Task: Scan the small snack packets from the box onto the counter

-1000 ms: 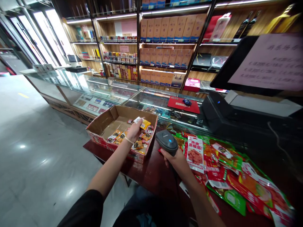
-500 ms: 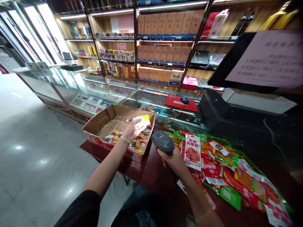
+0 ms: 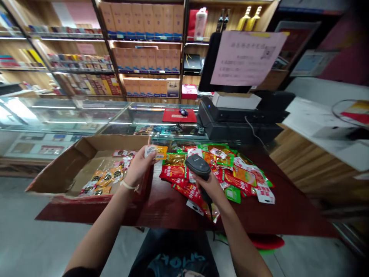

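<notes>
My left hand (image 3: 140,166) pinches a small orange and white snack packet (image 3: 157,152), its barcode side showing, by the right rim of a cardboard box (image 3: 54,169). Inside that box lie several similar small packets (image 3: 106,177). A black handheld barcode scanner (image 3: 198,166) is gripped in my right hand (image 3: 211,186), with its cord hanging below and its head turned up and left. Under and behind the scanner spreads a pile of red and green snack bags (image 3: 245,179).
The dark red table (image 3: 161,209) carries the box and the bags. Behind it runs a glass display counter (image 3: 121,119) with a red mouse pad (image 3: 173,115). A monitor with a pink paper sheet (image 3: 245,57) stands at the back right. Shelves of boxed goods (image 3: 147,61) line the wall.
My left hand has moved the packet from over the box to the box's right side, nearer the scanner. The camera view has turned right. My right hand keeps hold of the scanner.
</notes>
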Demonstrator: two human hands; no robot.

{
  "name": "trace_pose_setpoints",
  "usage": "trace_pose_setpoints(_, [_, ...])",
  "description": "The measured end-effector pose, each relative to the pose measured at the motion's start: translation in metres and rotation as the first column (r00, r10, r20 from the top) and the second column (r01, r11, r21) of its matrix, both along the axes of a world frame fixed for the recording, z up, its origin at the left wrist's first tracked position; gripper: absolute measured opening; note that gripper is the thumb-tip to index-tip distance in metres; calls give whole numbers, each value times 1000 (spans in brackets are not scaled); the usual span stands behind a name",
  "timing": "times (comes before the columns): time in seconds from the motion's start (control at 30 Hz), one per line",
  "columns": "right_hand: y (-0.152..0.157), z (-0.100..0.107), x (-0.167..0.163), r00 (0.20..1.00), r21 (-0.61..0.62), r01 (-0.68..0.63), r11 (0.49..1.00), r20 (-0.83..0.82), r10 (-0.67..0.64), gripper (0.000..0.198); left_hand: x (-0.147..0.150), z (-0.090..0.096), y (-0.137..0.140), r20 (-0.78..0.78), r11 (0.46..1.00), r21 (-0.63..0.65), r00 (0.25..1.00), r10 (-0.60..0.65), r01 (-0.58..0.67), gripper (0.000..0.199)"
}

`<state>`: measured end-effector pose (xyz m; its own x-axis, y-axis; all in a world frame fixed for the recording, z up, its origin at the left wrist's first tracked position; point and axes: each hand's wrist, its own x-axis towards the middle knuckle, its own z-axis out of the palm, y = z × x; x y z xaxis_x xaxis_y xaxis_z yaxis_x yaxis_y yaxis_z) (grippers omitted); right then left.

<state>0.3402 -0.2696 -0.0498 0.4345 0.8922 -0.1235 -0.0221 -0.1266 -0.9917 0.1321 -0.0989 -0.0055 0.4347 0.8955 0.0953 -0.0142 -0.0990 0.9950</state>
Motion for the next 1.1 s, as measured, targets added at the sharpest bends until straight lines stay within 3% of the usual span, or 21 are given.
trace_pose_setpoints(0.1, [-25, -5, 23, 988, 5, 147, 989, -45, -146, 37, 38, -8, -19, -346, 927, 373, 933, 104, 35, 25])
trace_pose_setpoints(0.17, [-39, -8, 35, 975, 17, 216, 976, -49, -215, 37, 63, -23, -25, -517, 852, 509, 835, 188, 123, 19])
trace_pose_setpoints(0.23, [-52, -11, 43, 965, 18, 258, 966, -61, -256, 37, 85, -45, -27, -606, 813, 552, 759, 238, 186, 20])
trace_pose_setpoints(0.3, [-61, -15, 49, 958, 15, 276, 961, -86, -274, 36, 101, -71, -26, -654, 799, 544, 727, 211, 257, 20])
trace_pose_setpoints(0.37, [-66, -18, 52, 955, 15, 282, 959, -104, -279, 35, 109, -95, -24, -668, 749, 526, 741, 71, 403, 21])
trace_pose_setpoints(0.43, [-66, -20, 53, 959, 12, 265, 964, -112, -262, 35, 111, -114, -23, -631, 707, 557, 776, 19, 436, 30])
trace_pose_setpoints(0.57, [-58, -17, 50, 963, -15, 246, 969, -111, -246, 37, 104, -128, -21, -555, 740, 552, 832, -18, 384, 38])
trace_pose_setpoints(0.7, [-45, -13, 42, 965, 15, 232, 973, -127, -228, 36, 96, -121, -19, -517, 776, 508, 853, -74, 375, 36])
trace_pose_setpoints(0.8, [-38, -10, 36, 973, -4, 184, 983, -144, -183, 35, 87, -102, -25, -476, 790, 509, 876, -71, 341, 32])
trace_pose_setpoints(1.0, [-14, 9, 16, 998, 12, 39, 999, -49, -39, 36, 43, -30, -47, -327, 722, 630, 941, -87, 285, 30])
trace_pose_setpoints(1.1, [6, 23, -3, 998, 51, -40, 998, -41, 42, 35, 5, -3, -41, -305, 701, 682, 952, 13, 209, 30])
